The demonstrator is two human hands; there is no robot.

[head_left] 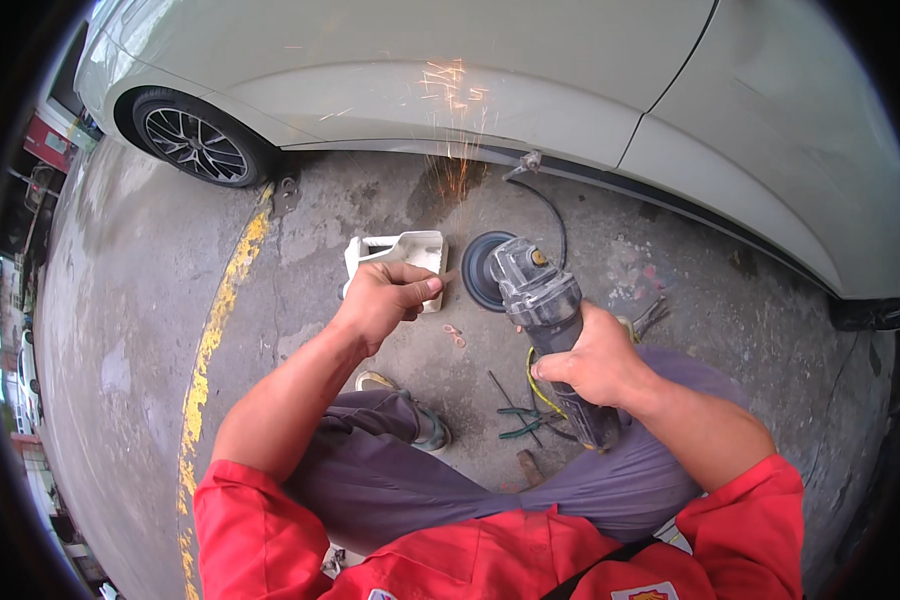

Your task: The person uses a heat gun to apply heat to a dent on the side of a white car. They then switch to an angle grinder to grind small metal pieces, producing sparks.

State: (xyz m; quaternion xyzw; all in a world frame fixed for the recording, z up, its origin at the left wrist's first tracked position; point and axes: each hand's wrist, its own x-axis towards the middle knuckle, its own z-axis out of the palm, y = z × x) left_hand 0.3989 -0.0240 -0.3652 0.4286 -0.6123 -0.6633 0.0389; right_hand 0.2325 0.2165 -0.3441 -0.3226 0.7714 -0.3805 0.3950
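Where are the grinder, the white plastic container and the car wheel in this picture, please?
grinder (541, 291): head view, on its grey front housing
white plastic container (425, 252): head view, on its bare inner surface
car wheel (195, 143): head view, near the middle of its spokes

grey concrete floor (120, 350) is showing dark stains (425, 200); flaking yellow line (240, 262) is running along left; pale light is gleaming upper left.

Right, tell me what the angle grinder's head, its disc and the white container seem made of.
Angle grinder's head: probably cast metal, dull grey and scuffed, with a faint sheen. Disc: dark, matte, perhaps bonded abrasive; its exact makeup can't be told. White container: likely plastic, smooth and smudged, with a moulded-looking handle.
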